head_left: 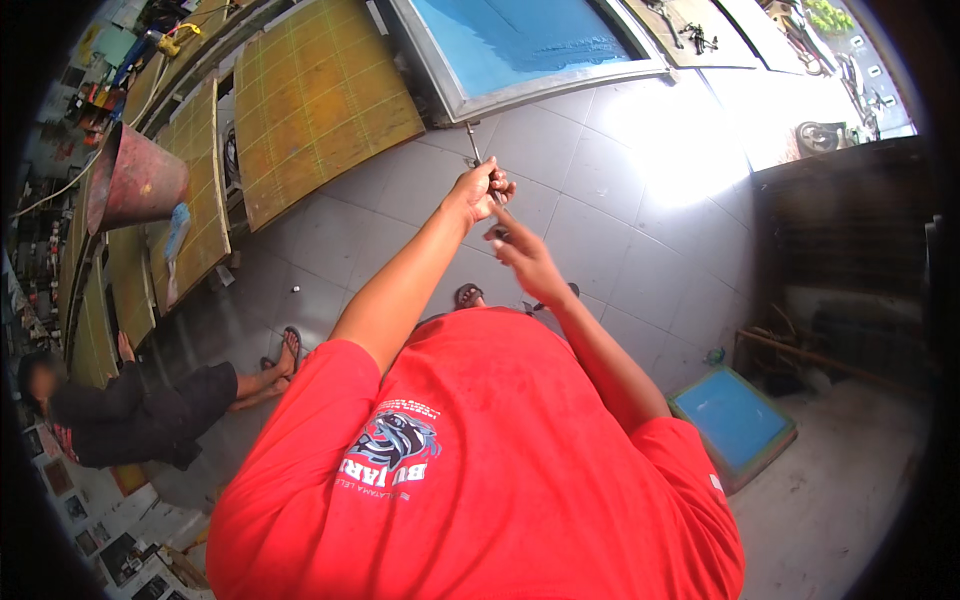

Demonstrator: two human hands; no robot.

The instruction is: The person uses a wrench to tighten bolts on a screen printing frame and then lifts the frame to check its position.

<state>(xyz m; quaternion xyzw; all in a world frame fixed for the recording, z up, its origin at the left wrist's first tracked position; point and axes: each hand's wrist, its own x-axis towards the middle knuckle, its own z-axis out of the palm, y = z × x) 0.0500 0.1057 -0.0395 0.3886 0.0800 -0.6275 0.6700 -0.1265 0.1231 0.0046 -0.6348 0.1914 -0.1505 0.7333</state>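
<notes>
Gripping a thin metal tool [473, 143] in the left hand [480, 190], with fingers [508, 188] closed around its lower part. Having its far end near the pale frame [560, 90] of a blue panel [525, 40] — cannot tell if touching. Holding the right hand [530, 268] just below, with index finger stretched toward the left hand — too blurred to tell if pinching anything. Standing on grey floor tiles [600, 240].

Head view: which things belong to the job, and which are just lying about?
Seemingly in use: thin metal tool in the left hand; perhaps the large blue framed panel nearby.

Apparently lying about: reddish bucket; yellow-brown boards; small blue panel.
</notes>
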